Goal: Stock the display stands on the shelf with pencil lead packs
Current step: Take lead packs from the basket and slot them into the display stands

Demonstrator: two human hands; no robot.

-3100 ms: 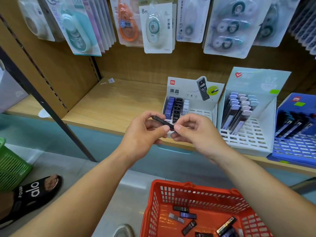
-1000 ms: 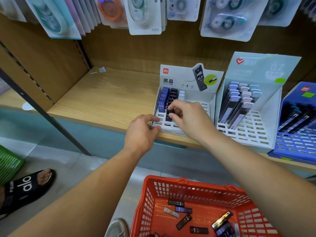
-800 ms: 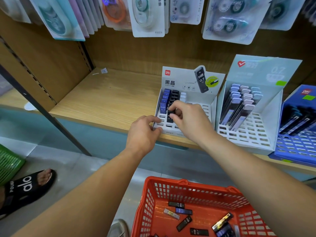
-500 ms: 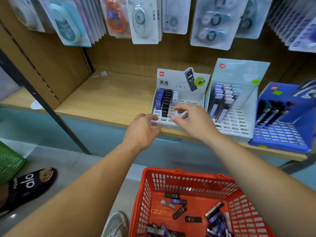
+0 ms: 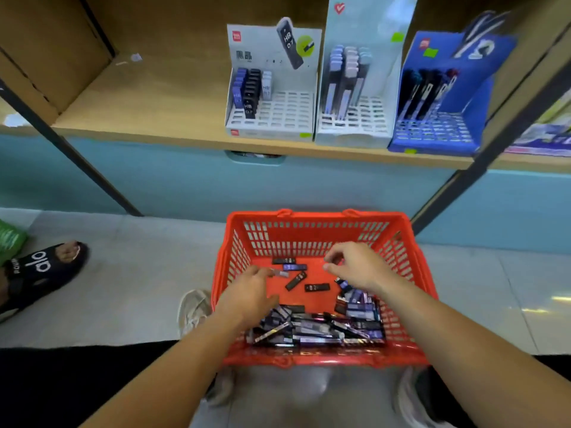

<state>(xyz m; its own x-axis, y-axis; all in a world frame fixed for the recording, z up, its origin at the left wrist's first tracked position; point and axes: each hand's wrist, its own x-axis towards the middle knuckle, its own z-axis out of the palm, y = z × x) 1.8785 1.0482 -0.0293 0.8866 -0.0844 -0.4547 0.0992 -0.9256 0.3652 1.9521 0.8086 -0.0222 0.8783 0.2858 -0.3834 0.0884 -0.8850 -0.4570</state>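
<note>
On the wooden shelf (image 5: 139,103) a white display stand (image 5: 272,118) holds blue, black and white pencil lead packs (image 5: 248,91) in its left slots. To its right stand a pale display stand (image 5: 352,125) and a blue display stand (image 5: 432,131), each partly filled. Below, a red basket (image 5: 315,216) holds a pile of lead packs (image 5: 321,329) and a few loose ones (image 5: 316,287). My left hand (image 5: 250,288) is inside the basket, its fingertips at a pale pack (image 5: 281,273). My right hand (image 5: 352,267) hovers over the basket with loosely curled fingers, holding nothing.
Another person's foot in a black sandal (image 5: 40,267) rests on the tiled floor at the left, beside a green basket (image 5: 9,239). My own shoe (image 5: 193,307) sits left of the red basket. A dark upright post (image 5: 77,156) slants down from the shelf.
The right hand set a black pack into the white stand's second column. Both hands then left the shelf and dropped into the red basket, and the view tilted downward.
</note>
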